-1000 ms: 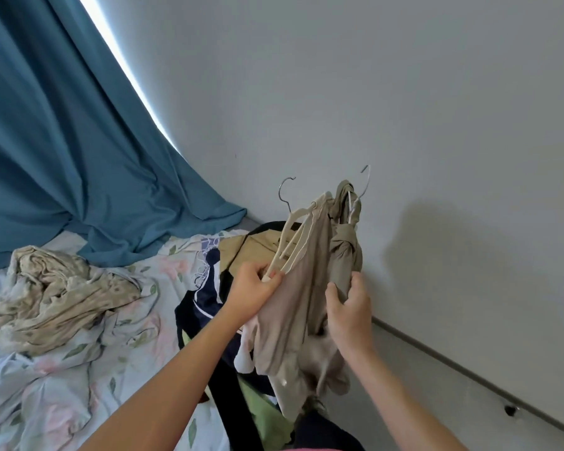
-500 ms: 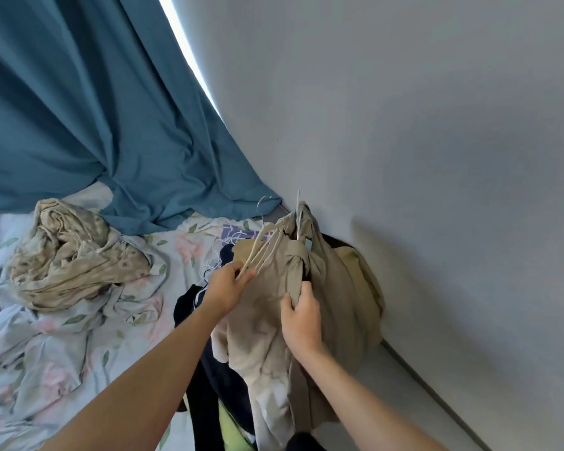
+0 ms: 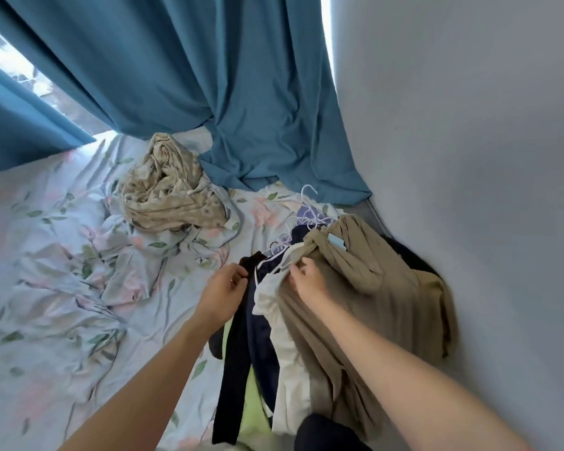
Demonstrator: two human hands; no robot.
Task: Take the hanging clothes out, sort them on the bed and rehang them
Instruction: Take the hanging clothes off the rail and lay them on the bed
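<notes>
**Beige pile down on the bed, sorting barely begun**

Beige, white, navy and black clothes (image 3: pixel 365 304) lie in one heap on the bed (image 3: pixel 62 288), close against the wall (image 3: pixel 469 157). White wire hangers (image 3: pixel 310 216) stick out of the heap at its far end, toward the curtain (image 3: pixel 241 92), so the garments look to be off the rail but still on their hangers. That suggests the first part of the job, taking them out, is done or nearly so. Nothing in the heap is laid out in separate groups yet, and no rail or wardrobe shows, so sorting and rehanging are both still ahead.

On the heap's side away from the wall, the left hand (image 3: pixel 223 292) has its fingers curled and appears to pinch the top of a long black garment (image 3: pixel 238 353) that runs down the heap's edge. The right hand (image 3: pixel 308 281) rests on top of the heap, its fingers bent into the beige and white cloth near the knotted shoulder; it seems to grip a fold or a thin strap there, though motion blur hides exactly what.

Farther from the heap, near the curtain's hem, a crumpled floral cloth (image 3: pixel 170 190) sits alone on the sheet.
</notes>
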